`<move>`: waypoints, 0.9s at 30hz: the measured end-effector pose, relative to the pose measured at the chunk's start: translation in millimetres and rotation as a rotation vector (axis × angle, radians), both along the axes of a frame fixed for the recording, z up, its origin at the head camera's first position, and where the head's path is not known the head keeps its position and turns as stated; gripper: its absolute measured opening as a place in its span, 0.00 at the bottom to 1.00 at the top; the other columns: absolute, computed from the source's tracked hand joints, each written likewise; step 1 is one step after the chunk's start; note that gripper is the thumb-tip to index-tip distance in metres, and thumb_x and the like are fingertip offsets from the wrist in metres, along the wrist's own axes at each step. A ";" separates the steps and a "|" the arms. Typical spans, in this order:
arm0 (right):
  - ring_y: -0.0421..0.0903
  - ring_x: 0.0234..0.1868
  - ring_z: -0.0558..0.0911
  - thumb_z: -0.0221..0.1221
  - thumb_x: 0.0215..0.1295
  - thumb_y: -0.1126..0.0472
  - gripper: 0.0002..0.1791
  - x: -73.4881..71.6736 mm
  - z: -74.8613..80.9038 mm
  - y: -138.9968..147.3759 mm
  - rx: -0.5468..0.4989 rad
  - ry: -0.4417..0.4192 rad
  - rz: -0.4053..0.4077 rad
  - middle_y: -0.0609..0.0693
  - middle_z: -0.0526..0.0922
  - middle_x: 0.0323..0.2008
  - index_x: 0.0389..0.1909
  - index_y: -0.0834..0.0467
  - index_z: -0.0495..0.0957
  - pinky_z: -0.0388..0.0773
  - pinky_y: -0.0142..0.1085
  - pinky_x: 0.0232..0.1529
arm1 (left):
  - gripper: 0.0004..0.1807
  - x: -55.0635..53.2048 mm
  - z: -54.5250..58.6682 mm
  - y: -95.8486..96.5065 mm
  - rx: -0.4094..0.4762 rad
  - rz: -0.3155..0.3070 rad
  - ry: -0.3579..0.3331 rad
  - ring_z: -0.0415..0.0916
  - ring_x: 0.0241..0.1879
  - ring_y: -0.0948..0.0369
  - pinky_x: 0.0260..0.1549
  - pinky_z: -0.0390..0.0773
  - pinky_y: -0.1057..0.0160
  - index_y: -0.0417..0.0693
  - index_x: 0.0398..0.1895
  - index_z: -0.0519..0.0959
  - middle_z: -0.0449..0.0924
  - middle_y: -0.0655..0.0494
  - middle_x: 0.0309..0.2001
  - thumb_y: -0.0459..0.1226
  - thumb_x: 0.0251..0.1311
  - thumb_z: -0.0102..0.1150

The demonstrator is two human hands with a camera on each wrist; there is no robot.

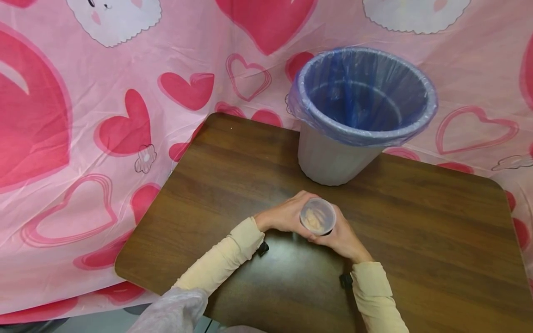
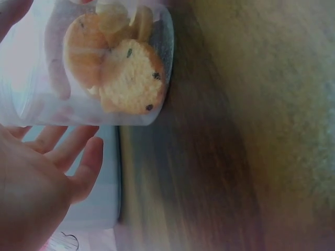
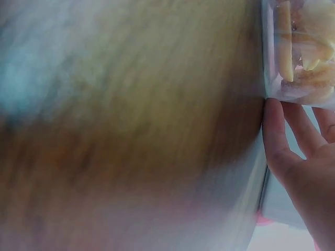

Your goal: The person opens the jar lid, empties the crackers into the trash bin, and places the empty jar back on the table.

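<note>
A clear plastic jar (image 1: 318, 216) stands on the table between both hands. Inside it lie several pale round biscuits or bread slices (image 2: 131, 78), at least one with dark specks. My left hand (image 1: 287, 216) holds the jar from the left side, its fingers reaching round the wall. From the opposite side my right hand (image 1: 343, 238) grips it, with fingers against the wall near the base in the right wrist view. The hands nearly meet at the jar's near side. No lid can be made out from above.
Just beyond the hands stands a large pale bin (image 1: 333, 162) lined with a blue plastic bag (image 1: 366, 106). The wooden table (image 1: 200, 185) has rounded corners. Behind and left hangs a pink cloth (image 1: 187, 46) with hearts.
</note>
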State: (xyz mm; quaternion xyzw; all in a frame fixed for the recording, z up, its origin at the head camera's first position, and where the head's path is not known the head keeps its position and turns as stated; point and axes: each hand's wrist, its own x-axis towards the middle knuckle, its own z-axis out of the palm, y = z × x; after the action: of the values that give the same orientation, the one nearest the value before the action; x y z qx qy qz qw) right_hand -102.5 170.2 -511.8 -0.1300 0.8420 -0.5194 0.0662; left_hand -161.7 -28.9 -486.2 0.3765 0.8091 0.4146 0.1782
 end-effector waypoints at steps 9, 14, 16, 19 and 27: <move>0.44 0.54 0.67 0.74 0.31 0.47 0.53 0.1 -1.2 2.6 0.037 0.027 0.003 0.44 0.66 0.56 0.62 0.43 0.55 0.63 0.46 0.53 | 0.51 3.5 -1.0 -2.3 -0.006 0.011 0.016 0.62 0.52 0.64 0.50 0.66 0.66 0.61 0.60 0.58 0.62 0.60 0.54 0.59 0.27 0.71; 0.46 0.54 0.67 0.74 0.30 0.47 0.53 0.2 -1.3 2.2 0.022 0.020 0.003 0.47 0.65 0.57 0.62 0.45 0.55 0.62 0.48 0.52 | 0.50 4.6 0.0 -5.5 0.006 0.014 0.015 0.62 0.52 0.63 0.51 0.66 0.66 0.60 0.60 0.59 0.62 0.59 0.53 0.57 0.28 0.71; 0.47 0.54 0.67 0.74 0.30 0.48 0.54 0.2 -1.5 1.5 0.021 0.016 0.000 0.48 0.65 0.57 0.62 0.46 0.55 0.62 0.48 0.52 | 0.50 5.6 0.5 -7.1 0.014 0.018 0.014 0.62 0.53 0.62 0.52 0.65 0.65 0.57 0.60 0.59 0.62 0.57 0.54 0.57 0.29 0.71; 0.47 0.53 0.67 0.74 0.29 0.48 0.55 0.0 -1.4 1.0 0.020 0.008 -0.012 0.47 0.65 0.56 0.62 0.46 0.55 0.62 0.48 0.52 | 0.50 6.7 1.1 -10.1 0.017 0.020 0.024 0.62 0.54 0.62 0.53 0.65 0.65 0.55 0.61 0.59 0.62 0.56 0.55 0.56 0.30 0.71; 0.45 0.54 0.67 0.74 0.28 0.46 0.55 -0.9 -1.7 0.4 0.015 -0.003 -0.007 0.47 0.64 0.56 0.63 0.45 0.55 0.62 0.48 0.52 | 0.50 11.6 3.1 -19.9 0.011 0.022 -0.003 0.63 0.55 0.59 0.54 0.65 0.63 0.49 0.63 0.57 0.61 0.51 0.56 0.55 0.35 0.69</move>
State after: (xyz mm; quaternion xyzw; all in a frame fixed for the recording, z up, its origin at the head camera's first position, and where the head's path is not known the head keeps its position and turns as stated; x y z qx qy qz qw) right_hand -103.4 170.6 -513.5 -0.1257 0.8462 -0.5135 0.0667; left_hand -150.1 -48.9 -483.0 0.3677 0.8107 0.4216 0.1729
